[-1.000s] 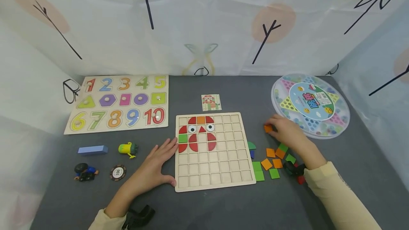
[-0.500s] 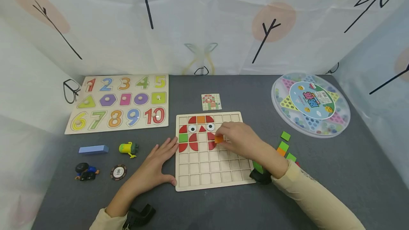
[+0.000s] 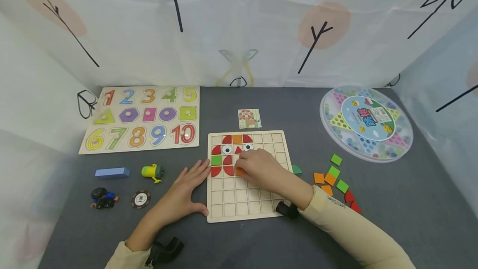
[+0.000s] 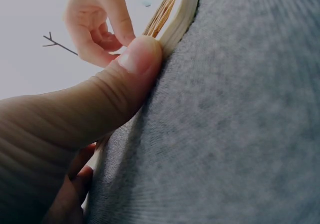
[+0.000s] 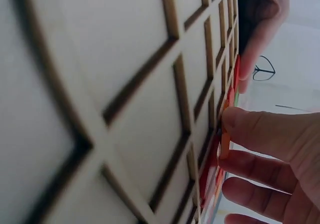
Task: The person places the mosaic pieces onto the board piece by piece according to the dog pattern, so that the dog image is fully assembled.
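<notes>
While the left hand (image 3: 183, 188) lies with outstretched fingers along the left edge of the gridded wooden board (image 3: 242, 198), I watch from afar as the right hand (image 3: 263, 172) pinches an orange square (image 5: 225, 145) at the board, just beside a red piece (image 3: 228, 171); I cannot tell whether it is seated. Right of the board, green squares (image 3: 342, 186) lie on the worktop (image 3: 257, 244).

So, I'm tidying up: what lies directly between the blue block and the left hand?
A yellow-green toy lies between the blue block and left hand, as the head view shows.
</notes>
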Demonstrator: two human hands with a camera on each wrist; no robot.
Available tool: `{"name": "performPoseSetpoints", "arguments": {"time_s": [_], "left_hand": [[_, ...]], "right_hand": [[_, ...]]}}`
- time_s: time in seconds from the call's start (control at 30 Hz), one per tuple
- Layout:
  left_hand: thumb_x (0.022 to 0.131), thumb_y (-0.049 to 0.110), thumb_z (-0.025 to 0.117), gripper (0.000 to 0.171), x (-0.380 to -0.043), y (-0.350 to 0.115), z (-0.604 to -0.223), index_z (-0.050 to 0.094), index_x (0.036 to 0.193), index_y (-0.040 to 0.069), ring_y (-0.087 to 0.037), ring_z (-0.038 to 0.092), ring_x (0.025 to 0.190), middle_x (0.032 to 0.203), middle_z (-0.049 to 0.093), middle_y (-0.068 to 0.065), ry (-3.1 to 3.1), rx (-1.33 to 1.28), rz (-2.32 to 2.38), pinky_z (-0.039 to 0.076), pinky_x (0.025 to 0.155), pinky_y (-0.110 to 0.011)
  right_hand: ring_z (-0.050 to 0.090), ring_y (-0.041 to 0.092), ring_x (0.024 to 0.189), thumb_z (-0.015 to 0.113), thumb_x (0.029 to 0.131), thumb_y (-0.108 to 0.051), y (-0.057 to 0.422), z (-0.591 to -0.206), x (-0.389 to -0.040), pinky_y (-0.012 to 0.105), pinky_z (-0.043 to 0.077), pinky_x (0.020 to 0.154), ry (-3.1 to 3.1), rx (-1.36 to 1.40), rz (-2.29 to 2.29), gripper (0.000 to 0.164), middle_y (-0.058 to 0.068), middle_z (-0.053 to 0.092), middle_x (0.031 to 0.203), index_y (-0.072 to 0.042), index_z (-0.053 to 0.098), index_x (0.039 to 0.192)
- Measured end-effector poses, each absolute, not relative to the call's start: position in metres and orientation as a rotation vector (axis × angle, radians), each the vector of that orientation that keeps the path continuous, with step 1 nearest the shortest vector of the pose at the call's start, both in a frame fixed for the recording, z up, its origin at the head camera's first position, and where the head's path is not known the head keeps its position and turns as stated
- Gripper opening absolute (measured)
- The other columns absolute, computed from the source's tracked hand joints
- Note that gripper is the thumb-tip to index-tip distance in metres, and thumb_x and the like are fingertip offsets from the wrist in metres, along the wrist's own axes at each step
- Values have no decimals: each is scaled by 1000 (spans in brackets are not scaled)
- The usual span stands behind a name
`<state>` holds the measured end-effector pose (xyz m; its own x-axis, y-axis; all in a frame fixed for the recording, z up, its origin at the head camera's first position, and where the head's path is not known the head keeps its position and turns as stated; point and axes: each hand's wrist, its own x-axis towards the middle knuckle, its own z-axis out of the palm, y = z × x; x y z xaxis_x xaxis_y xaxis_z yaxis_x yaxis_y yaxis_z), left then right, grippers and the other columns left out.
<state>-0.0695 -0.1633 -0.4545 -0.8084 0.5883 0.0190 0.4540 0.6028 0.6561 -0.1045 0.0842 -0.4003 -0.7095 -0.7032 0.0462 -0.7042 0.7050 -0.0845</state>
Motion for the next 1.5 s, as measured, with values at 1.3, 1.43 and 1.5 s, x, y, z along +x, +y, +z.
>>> {"name": "performPoseSetpoints", "arguments": {"time_s": [1.3, 1.43, 1.5], "left_hand": [[48, 49, 74, 109, -72, -163, -455, 24, 138, 14, -18, 5, 133, 145, 13, 5, 2613, 843, 1007, 2, 103, -49], [48, 49, 74, 109, -72, -163, -455, 23, 139, 15, -18, 5, 133, 145, 12, 6, 2611, 846, 1003, 2, 103, -49], [48, 50, 74, 109, -72, -162, -455, 23, 139, 15, -18, 5, 133, 145, 12, 6, 2610, 854, 1007, 2, 103, -49]], "right_hand": [[53, 17, 72, 68, 74, -18, 287, -398, -59, 34, 44, 56, -3234, 213, 326, 31, 4, 58, 86, -11, 62, 104], [51, 16, 69, 68, 74, -18, 283, -395, -58, 33, 43, 53, -3288, 202, 270, 35, 5, 55, 88, -10, 59, 107], [51, 16, 69, 67, 74, -17, 279, -391, -57, 33, 42, 54, -3262, 222, 270, 34, 4, 55, 88, -10, 58, 106]]}}
